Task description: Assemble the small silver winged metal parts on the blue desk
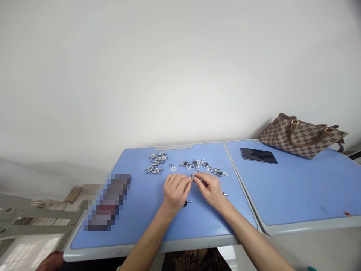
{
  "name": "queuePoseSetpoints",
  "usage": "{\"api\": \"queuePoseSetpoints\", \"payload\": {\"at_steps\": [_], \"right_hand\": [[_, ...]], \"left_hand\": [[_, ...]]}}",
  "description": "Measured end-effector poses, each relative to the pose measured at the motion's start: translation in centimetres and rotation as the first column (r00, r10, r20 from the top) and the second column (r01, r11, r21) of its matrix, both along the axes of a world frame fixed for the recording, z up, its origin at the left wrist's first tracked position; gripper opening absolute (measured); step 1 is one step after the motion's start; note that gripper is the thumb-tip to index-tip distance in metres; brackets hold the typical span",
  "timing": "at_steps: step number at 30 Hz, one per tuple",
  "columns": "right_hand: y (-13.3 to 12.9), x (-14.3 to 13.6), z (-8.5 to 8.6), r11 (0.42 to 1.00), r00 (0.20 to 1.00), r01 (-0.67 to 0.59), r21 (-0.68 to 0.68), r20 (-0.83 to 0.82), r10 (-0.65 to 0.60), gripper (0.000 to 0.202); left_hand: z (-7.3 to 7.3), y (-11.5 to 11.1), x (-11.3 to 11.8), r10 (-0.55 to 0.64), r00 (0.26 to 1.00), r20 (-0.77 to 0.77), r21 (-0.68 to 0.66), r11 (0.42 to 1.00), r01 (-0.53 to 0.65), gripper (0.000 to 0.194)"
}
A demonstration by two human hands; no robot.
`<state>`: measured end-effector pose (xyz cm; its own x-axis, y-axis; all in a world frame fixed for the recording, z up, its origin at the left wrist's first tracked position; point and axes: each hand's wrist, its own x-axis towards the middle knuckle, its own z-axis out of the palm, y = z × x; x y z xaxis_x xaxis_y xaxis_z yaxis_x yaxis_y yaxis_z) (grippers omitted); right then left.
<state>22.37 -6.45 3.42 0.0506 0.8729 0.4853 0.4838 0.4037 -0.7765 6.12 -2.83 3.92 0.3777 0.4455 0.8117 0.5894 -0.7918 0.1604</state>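
My left hand and my right hand meet over the blue desk, fingertips pinched together. Between them is a small silver metal part, too small to name more exactly. Beyond my fingers lie several metal pieces with round black parts and thin silver rings or plates. One black-and-silver piece is partly hidden beside my left hand, and the silver end of another piece shows right of my right hand. Farther left sits a cluster of silver metal pieces, with a flat silver plate and a dark ring nearby.
A second blue desk adjoins on the right, bearing a black phone and a checked handbag. A blurred-out flat object lies at the left edge. Behind both desks stands a white wall. Part of another person's hand appears bottom left.
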Motion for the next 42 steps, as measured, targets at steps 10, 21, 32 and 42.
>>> {"api": "queuePoseSetpoints", "payload": {"at_steps": [10, 21, 32, 42], "right_hand": [[0.4, -0.8, 0.1, 0.960, 0.847, -0.144, -0.240, -0.532, -0.006, 0.026], [-0.9, 0.6, 0.2, 0.859, 0.941, -0.332, -0.390, -0.076, 0.330, 0.014], [-1.3, 0.3, 0.0, 0.860, 0.755, -0.312, -0.404, 0.443, 0.483, 0.018], [-1.5, -0.4, -1.2, 0.896, 0.732, -0.276, -0.348, 0.528, 0.431, 0.008]], "left_hand": [[0.5, -0.1, -0.1, -0.076, 0.989, -0.128, -0.002, 0.997, 0.077, 0.011], [-0.3, -1.5, -5.8, -0.021, 0.983, 0.181, -0.474, 0.874, 0.106, 0.011], [-2.3, -3.6, -6.0, -0.255, 0.935, -0.246, -0.594, 0.802, 0.062, 0.021], [-2.4, -3.6, -5.7, -0.255, 0.934, -0.252, -0.587, 0.807, 0.062, 0.008]]}}
